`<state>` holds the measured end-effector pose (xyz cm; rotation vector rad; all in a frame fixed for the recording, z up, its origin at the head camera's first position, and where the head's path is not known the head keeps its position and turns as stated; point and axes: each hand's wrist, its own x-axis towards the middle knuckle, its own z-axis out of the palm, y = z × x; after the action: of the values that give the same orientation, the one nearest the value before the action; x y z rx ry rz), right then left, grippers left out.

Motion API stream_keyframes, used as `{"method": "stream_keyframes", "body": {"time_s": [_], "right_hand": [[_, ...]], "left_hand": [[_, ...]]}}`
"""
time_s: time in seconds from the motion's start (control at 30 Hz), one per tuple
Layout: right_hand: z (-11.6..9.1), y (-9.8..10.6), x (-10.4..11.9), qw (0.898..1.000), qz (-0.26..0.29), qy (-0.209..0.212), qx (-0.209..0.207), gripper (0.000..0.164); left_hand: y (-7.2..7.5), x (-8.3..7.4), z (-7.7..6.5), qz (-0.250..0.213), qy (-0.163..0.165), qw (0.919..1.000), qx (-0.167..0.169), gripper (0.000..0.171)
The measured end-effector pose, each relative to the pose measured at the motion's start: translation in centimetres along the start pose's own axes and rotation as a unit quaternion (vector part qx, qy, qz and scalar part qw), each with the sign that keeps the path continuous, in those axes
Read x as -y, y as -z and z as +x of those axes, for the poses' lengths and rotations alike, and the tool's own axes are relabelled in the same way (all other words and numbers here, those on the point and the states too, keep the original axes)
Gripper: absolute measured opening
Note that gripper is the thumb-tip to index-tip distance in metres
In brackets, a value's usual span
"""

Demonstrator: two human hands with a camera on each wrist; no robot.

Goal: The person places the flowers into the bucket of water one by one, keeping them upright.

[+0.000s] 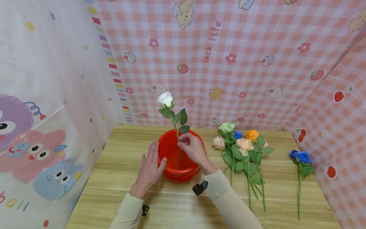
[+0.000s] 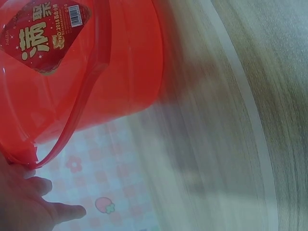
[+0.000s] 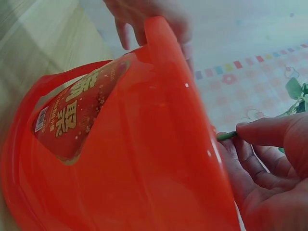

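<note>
A white rose (image 1: 165, 99) with green leaves stands nearly upright, its stem (image 1: 178, 136) reaching down inside a red plastic bucket (image 1: 178, 176). My right hand (image 1: 195, 149) pinches that stem between thumb and fingers, just above the bucket's opening. In the right wrist view the pinched stem (image 3: 226, 136) shows beside the rim. On the left, my left hand (image 1: 148, 170) rests against the bucket's side and rim with its fingers extended. The left wrist view shows part of that hand (image 2: 29, 204) by the bucket's handle (image 2: 79, 103).
Right of the bucket lies a bunch of roses (image 1: 245, 144) in peach, orange, green and blue, stems toward the front. Farther right lies a single blue flower (image 1: 300, 156). Patterned cloth (image 1: 228, 76) hangs behind and at both sides of the wooden table (image 1: 114, 178).
</note>
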<state>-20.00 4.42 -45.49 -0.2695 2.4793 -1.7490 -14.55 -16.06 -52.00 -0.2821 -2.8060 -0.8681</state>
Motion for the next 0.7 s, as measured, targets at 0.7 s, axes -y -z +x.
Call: {"method": "stream_keyframes", "body": {"time_s": [0.7], "right_hand": [[1.2,-1.5,-0.7,0.997,-0.016,-0.056,0.054,0.011]], "left_hand": [[-0.2,-0.1,-0.3,0.004,-0.004,0.9999,-0.009,0.077]]}}
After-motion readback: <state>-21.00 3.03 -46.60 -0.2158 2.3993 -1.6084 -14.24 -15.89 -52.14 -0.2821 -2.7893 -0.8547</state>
